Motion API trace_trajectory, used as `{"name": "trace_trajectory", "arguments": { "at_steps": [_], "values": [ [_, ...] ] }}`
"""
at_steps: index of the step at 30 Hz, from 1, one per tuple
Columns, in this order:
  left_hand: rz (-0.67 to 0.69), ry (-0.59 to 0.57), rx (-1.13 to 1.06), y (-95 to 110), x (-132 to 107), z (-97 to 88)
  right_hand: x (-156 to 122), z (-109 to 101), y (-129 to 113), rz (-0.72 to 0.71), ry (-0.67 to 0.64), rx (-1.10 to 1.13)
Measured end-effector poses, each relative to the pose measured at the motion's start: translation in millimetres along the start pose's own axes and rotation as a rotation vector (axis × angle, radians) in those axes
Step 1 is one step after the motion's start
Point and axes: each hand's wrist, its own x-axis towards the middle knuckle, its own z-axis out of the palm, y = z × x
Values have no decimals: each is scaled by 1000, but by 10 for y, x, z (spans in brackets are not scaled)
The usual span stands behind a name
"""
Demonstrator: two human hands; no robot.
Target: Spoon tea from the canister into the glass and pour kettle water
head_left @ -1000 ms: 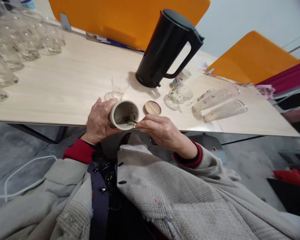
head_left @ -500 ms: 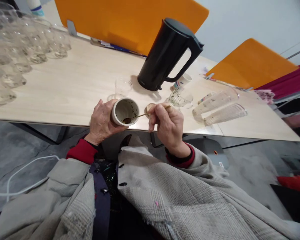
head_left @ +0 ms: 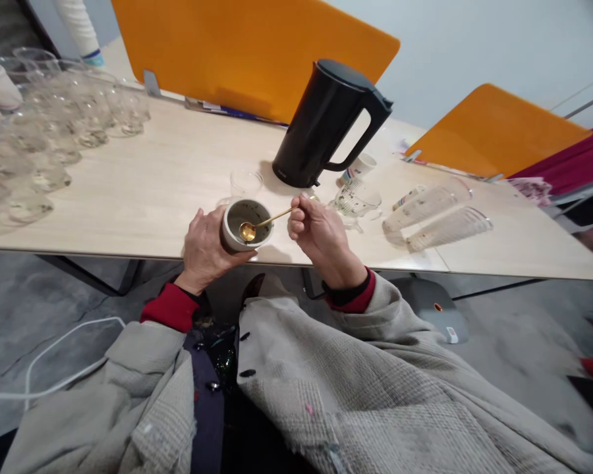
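The left hand [head_left: 205,245] keeps a closed grip around a pale canister [head_left: 246,226], tilted toward the person at the near edge of the surface [head_left: 143,184]. The right hand [head_left: 319,232] pinches a gold spoon [head_left: 261,226], its bowl inside the canister's mouth. A black kettle [head_left: 326,125] stands behind.

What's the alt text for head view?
A person's left hand holds a tilted white canister at the table edge; right hand holds a gold spoon, bowl at its mouth. A black kettle and clear glasses stand behind.
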Motion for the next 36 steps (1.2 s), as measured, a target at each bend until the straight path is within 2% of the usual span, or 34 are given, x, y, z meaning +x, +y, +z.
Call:
{"name": "trace_trajectory", "arguments": {
  "at_steps": [9,14,19,23,25,29,36],
  "values": [
    [-73,-4,6,20,34,-32,236,13,-43,-85,114,76],
    [-100,6,-4,16,56,-58,281,32,-109,-308,111,18],
    [-119,24,-11,16,66,-72,254,158,-240,-568,116,-23],
    [-128,23,-11,23,66,-76,345,255,-188,-725,154,-68],
    [-130,19,-9,22,64,-75,452,272,-89,-720,98,-151],
    [-139,8,-13,18,54,-72,633,252,81,-610,-43,-250],
    [-149,7,-12,20,50,-72,569,250,54,-627,19,-166]
  ]
}}
